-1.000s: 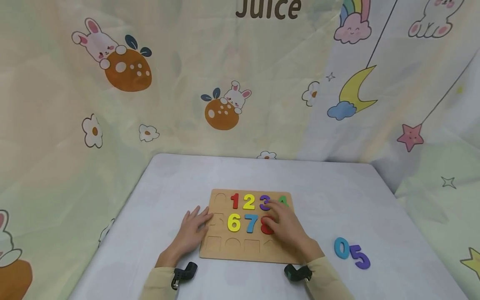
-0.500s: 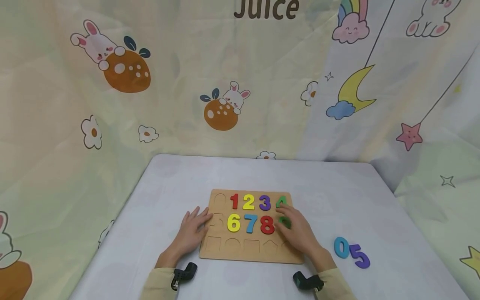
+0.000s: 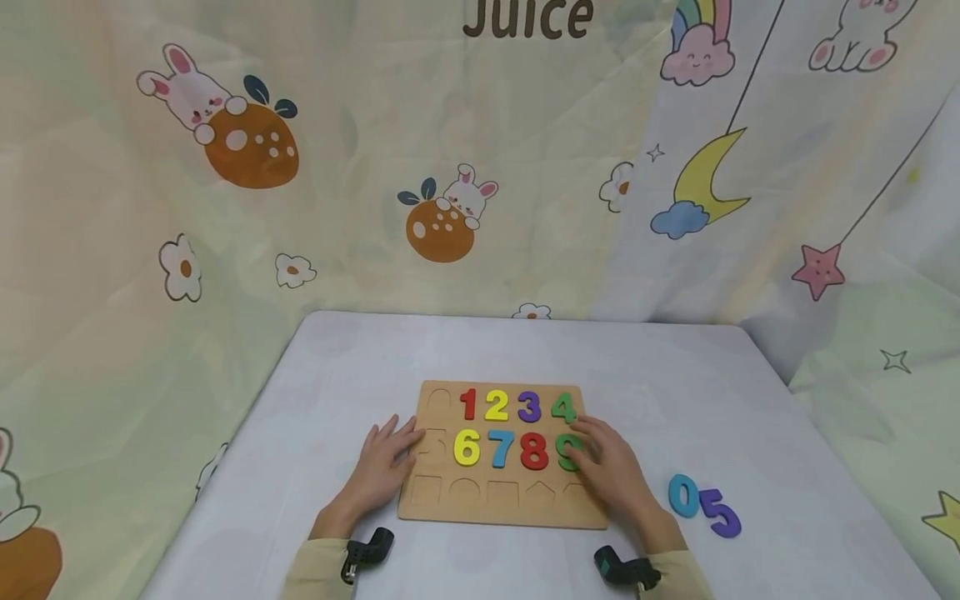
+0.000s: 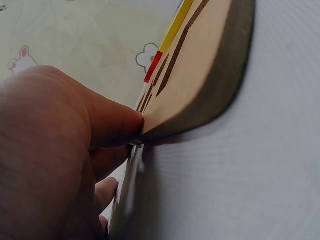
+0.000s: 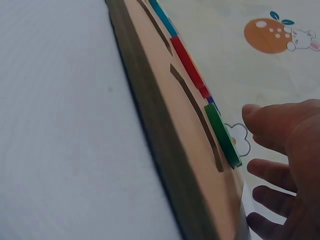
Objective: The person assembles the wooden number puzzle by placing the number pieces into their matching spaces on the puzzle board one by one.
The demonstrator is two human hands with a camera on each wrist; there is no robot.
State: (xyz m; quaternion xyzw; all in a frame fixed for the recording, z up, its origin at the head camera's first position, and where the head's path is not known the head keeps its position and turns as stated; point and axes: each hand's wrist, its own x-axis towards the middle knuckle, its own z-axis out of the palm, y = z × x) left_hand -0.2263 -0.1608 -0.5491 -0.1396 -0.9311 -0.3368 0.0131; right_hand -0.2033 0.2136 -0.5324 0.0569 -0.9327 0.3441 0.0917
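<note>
A wooden number board [image 3: 502,507] lies on the table with two rows of coloured digits. My left hand [image 3: 382,468] steadies its left edge; the thumb [image 4: 112,120] meets the board's side in the left wrist view. Beyond the right edge, my right hand [image 3: 615,475] hovers with fingers spread over the green 9 [image 3: 564,442], partly covering it. In the right wrist view, the thumb [image 5: 265,116] stands apart from the green 9 [image 5: 222,135]. Just above the fingertips sits the green 4 [image 3: 563,407]. The red 8 [image 3: 534,451] lies left of the 9.
A blue 0 [image 3: 683,495] and a purple 5 [image 3: 720,512] lie on the white tablecloth [image 3: 795,500] right of the board. Left recesses and the bottom row of outlines hold no pieces. A printed cloth [image 3: 360,125] hangs behind the table.
My right hand has shifted right from over the red 8 and purple 3 to the green 9, uncovering the 3, 8 and 4. My left hand stays at the board's edge.
</note>
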